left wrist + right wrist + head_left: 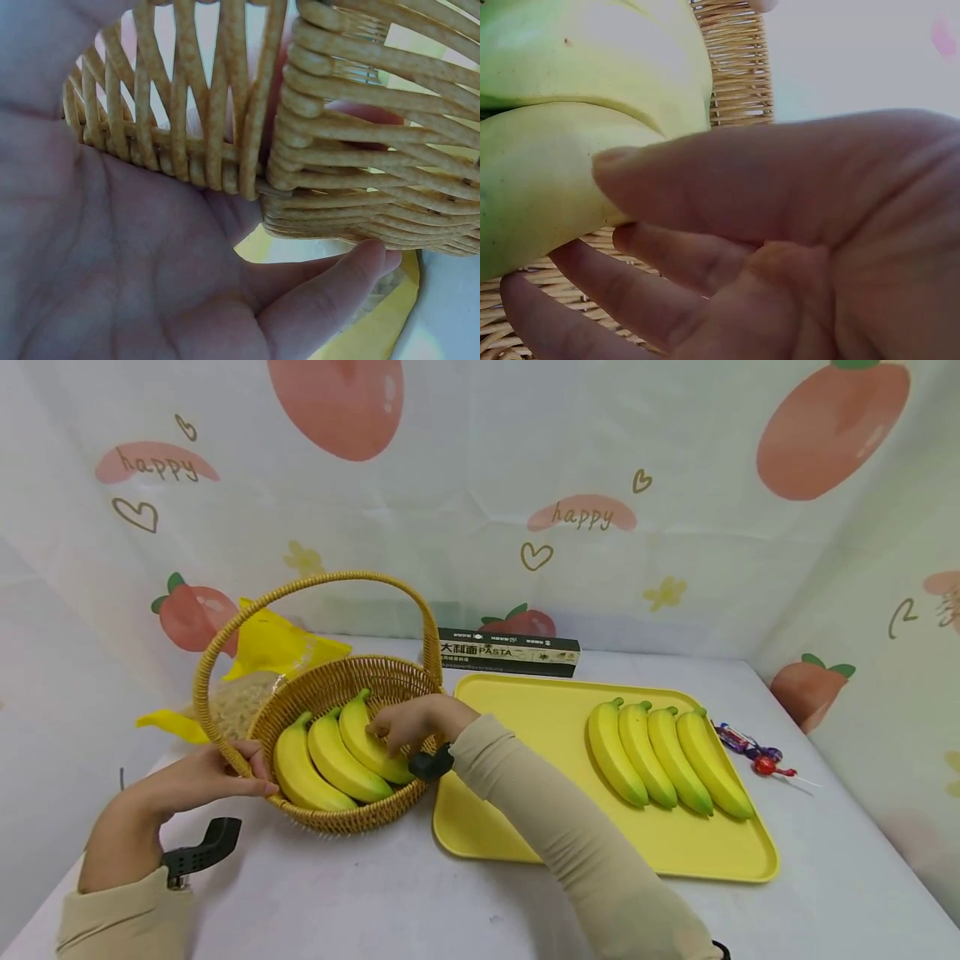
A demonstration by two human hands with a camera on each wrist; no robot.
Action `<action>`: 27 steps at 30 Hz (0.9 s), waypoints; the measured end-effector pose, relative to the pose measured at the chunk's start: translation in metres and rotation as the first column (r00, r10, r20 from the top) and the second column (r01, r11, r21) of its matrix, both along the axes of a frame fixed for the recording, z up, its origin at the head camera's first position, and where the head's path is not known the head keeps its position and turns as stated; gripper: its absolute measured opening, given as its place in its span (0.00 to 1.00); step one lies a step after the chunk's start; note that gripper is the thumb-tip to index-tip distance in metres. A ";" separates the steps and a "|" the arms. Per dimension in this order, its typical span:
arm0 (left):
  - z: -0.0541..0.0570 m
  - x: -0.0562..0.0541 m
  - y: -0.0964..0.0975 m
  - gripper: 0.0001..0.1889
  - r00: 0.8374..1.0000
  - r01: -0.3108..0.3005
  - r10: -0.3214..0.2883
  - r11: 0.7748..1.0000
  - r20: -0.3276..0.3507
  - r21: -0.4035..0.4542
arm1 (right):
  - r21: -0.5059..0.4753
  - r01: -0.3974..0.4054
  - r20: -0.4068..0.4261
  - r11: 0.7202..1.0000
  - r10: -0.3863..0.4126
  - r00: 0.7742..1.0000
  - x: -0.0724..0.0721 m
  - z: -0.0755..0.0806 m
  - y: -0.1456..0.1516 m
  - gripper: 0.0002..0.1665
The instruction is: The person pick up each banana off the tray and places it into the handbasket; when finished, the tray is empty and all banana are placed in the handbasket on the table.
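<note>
Three bananas lie side by side in a round wicker basket [341, 822] with a tall arched handle. My left hand [217, 774] grips the basket's near left side at the foot of the handle; the left wrist view shows its palm [112, 247] against the weave. Inside the basket, my right hand [412, 722] holds the rightmost banana [365, 739]. In the right wrist view its thumb [652, 169] rests on the banana [547, 180] and the other fingertips meet its opposite side. The middle banana [341, 756] and the left banana [300, 768] lie close beside it.
A yellow tray [495, 843] stands right of the basket, with several bananas [663, 760] in a row on its right half. Behind are a black pasta box [510, 652] and a yellow bag [281, 639]. Wrapped candies [738, 739] and a red lollipop [767, 766] lie beyond the tray.
</note>
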State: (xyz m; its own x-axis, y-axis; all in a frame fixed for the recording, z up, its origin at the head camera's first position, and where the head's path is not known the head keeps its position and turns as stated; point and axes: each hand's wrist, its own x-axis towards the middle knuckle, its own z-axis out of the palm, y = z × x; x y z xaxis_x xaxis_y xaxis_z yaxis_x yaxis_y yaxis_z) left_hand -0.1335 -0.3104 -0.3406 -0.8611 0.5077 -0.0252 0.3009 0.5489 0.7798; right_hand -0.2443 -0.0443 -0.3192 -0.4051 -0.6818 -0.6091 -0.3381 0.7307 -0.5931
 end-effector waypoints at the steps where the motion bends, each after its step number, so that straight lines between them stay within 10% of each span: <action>1: 0.000 0.000 0.000 0.06 1.000 0.000 0.000 1.000 0.001 -0.001 | -0.004 0.009 0.004 1.000 -0.009 1.000 0.000 0.000 0.001 0.34; 14: -0.001 0.000 0.000 0.05 1.000 0.011 -0.011 1.000 -0.004 0.016 | -0.267 -0.106 -0.208 0.958 0.050 0.977 0.010 0.026 0.043 0.39; 27: -0.003 -0.001 -0.002 0.05 1.000 0.014 -0.014 1.000 -0.016 0.023 | -0.405 0.052 -0.220 0.913 -0.153 0.963 0.034 0.020 0.126 0.37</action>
